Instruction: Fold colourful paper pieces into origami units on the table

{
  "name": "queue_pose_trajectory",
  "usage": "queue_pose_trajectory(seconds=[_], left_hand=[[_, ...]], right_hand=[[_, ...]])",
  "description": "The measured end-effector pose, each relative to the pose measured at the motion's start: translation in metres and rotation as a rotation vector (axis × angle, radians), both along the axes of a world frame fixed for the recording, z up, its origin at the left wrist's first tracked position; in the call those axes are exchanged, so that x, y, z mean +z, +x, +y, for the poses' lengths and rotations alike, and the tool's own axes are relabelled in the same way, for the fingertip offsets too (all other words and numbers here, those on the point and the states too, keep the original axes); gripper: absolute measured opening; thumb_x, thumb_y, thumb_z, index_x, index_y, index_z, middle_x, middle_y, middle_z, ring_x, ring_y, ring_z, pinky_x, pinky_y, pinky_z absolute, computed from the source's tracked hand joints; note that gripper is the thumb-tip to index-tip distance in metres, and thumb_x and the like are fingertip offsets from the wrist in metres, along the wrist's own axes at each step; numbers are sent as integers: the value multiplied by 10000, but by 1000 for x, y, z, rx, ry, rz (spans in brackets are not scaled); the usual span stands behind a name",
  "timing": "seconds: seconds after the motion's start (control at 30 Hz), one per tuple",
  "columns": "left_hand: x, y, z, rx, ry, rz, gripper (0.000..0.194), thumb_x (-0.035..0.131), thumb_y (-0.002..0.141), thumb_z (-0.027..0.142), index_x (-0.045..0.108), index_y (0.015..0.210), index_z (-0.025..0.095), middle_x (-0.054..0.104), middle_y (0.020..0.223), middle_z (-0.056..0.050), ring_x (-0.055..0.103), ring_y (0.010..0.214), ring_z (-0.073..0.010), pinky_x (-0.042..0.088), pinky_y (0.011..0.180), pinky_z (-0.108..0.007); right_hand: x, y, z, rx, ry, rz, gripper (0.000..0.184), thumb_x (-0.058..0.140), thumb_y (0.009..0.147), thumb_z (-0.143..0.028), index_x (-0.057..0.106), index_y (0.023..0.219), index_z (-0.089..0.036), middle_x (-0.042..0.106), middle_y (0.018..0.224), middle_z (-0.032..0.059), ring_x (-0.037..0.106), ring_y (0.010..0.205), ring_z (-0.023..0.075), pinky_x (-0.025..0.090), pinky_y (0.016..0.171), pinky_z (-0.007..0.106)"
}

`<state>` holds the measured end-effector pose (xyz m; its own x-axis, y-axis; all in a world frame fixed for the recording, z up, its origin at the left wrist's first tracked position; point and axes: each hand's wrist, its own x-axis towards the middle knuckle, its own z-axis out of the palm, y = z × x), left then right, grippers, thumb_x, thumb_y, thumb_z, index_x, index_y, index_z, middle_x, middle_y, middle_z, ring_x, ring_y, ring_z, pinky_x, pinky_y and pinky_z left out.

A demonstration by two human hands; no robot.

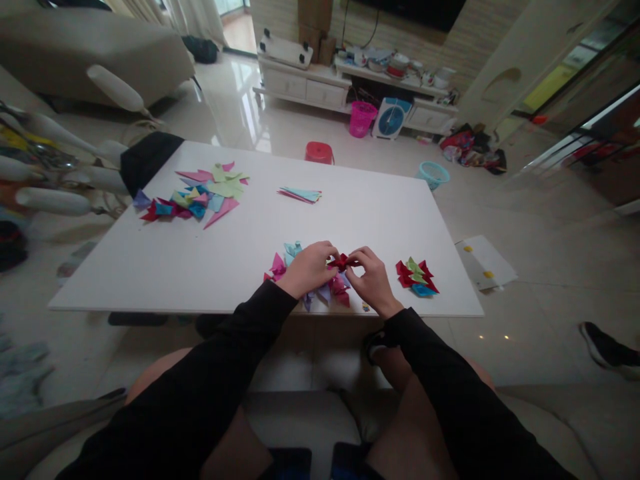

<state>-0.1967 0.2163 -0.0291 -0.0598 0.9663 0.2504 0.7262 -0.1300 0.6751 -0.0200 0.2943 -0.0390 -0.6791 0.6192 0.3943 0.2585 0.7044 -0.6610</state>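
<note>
Between my two hands is a small red folded-paper piece (342,261), raised a little over the near edge of the white table. My left hand (311,267) pinches its left side, and my right hand (371,279) pinches its right side with thumb and forefinger. Below and around my left hand lie pink, purple and light blue folded papers (278,265), partly hidden by that hand. To the right of my right hand sits a small group of red, green and blue folded papers (417,276).
A larger pile of colourful folded papers (197,193) covers the table's far left. Flat folded strips (300,194) lie near the back middle of the white table (250,260). Past the table stand a red bin (319,153) and a blue basket (434,175).
</note>
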Motion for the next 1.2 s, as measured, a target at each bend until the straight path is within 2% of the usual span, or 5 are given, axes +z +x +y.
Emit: queue_pose_trajectory(seconds=[0.17,0.4,0.83,1.2], left_hand=[[0,1,0,-12,-5,50,57,691,836,144,728,862,180,682,921,-59,655,926,-219,527,860,-349],[-4,0,3,-11,-23,73,94,657,867,131,732,871,189,685,962,-66,649,963,-222,527,881,-361],[-1,5,1,-17,-8,53,114,646,862,91,716,853,181,671,980,-72,637,998,-226,528,905,-368],[2,6,0,-51,2,38,135,641,846,57,711,873,170,658,967,-69,625,1000,-230,518,918,-378]], right_hand=[[-1,-1,0,9,2,-16,104,582,882,-125,618,893,-221,611,943,44,630,847,178,564,789,333],[-2,-1,-1,14,13,-16,101,592,881,-137,626,917,-225,614,951,42,634,852,182,559,787,336],[-3,1,-2,22,-6,-28,104,613,869,-122,640,892,-220,608,955,40,627,867,183,544,809,336],[-4,1,-1,-13,41,-47,102,638,861,-123,646,842,-222,615,940,37,626,852,185,510,757,326]])
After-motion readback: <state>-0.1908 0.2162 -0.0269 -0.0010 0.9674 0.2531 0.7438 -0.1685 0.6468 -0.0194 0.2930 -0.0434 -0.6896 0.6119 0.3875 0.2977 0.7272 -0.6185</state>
